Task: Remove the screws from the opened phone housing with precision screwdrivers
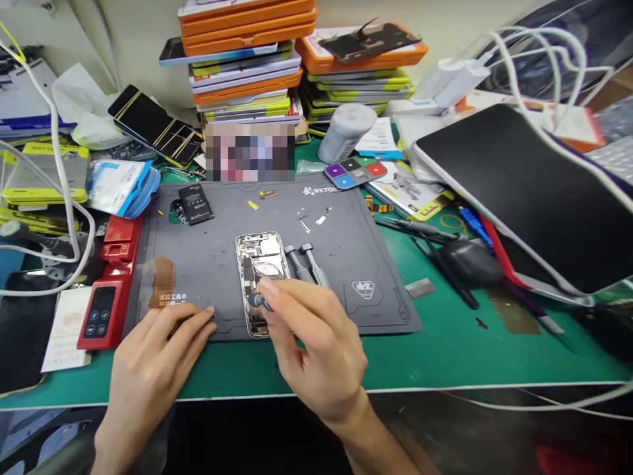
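An opened phone, its inner boards and parts exposed, lies on the grey work mat. Over its lower half, my right hand is closed around a small screwdriver; only its dark round end shows and the tip is hidden. To the left of the phone, my left hand rests on the mat's front edge. Its fingertips are drawn together at a tiny speck too small to name. Two more grey screwdrivers lie just right of the phone. A black phone battery sits farther back on the mat.
A red device with buttons stands left of the mat. Behind are stacked orange and yellow boxes and a white bottle. Tweezers and other tools lie at right, beside a large black-topped device. White cables loop at the left.
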`<state>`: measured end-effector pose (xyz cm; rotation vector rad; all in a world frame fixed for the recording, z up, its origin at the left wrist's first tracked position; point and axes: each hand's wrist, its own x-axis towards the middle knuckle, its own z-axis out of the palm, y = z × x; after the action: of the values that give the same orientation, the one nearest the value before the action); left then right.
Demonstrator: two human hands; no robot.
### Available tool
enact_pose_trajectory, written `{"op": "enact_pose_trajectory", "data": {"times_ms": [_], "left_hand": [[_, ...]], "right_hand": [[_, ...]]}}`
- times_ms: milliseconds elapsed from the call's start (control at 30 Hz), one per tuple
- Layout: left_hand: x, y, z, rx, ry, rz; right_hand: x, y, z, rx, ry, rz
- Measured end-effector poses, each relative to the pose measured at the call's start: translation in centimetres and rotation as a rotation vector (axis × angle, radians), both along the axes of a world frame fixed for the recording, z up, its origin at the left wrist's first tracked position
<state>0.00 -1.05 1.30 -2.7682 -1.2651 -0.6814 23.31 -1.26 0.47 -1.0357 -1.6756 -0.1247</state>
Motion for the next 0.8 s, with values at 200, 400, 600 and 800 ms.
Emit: {"op": "enact_pose_trajectory", "data": {"times_ms": [200, 400, 600, 800], "left_hand": [[0.5, -0.5, -0.2, -0.046, -0.059, -0.006], [0.9, -0.5, -0.2, -0.077, -0.082, -0.009], [1.6, -0.6, 0.1, -0.059, -0.082, 0.045], [2.2, -0.7, -0.2, -0.087, -0.107, 0.056]], "right_hand": [[-0.1, 0.0, -0.4, -0.047, 0.008, -0.005], [0.0, -0.2, -0.7, -0.078, 0.015, 0.013], [0.1, -0.2, -0.8, -0.076, 0.030, 0.011], [0.2, -0.6, -1.1, -0.054, 0.123, 0.016]]}}
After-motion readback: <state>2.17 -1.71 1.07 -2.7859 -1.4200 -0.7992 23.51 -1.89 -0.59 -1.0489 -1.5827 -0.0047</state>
